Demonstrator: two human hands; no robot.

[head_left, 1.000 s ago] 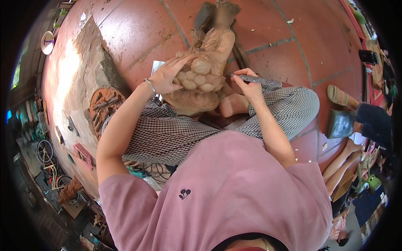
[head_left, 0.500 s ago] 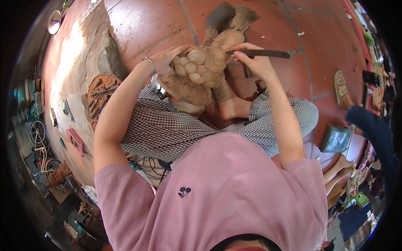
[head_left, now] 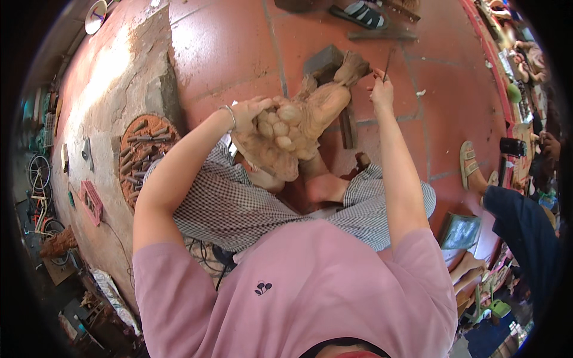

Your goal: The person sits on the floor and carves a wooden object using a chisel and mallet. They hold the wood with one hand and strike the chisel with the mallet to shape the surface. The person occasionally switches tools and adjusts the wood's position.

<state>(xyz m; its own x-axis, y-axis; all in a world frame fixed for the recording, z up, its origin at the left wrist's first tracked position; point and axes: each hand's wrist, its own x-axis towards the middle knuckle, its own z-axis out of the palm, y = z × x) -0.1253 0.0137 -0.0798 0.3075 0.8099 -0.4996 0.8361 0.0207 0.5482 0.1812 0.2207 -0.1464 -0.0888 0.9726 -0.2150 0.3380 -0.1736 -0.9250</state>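
A carved wooden piece (head_left: 310,116) with a cluster of rounded lumps lies between my legs, tilted with its far end toward a dark block (head_left: 324,63). My left hand (head_left: 249,112) grips its near left edge, fingers curled over the wood beside the lumps. Off to the right of the carving, my right hand (head_left: 382,94) is raised and apart from it. Its closed fingers hold a slim dark tool (head_left: 388,62), now seen edge-on and pointing away from me. The exact kind of tool cannot be made out.
To my left, a round tray (head_left: 160,123) of reddish dust holds several chisels (head_left: 140,150). A pink plastic holder (head_left: 91,203) lies farther left. A black slipper (head_left: 365,14) lies ahead. At right are another person's sandalled foot (head_left: 471,167) and a dark glassy box (head_left: 459,231).
My right hand has lifted the tool off the carving and moved away to the right and farther out. My left hand stays on the carving. The whole view has shifted.
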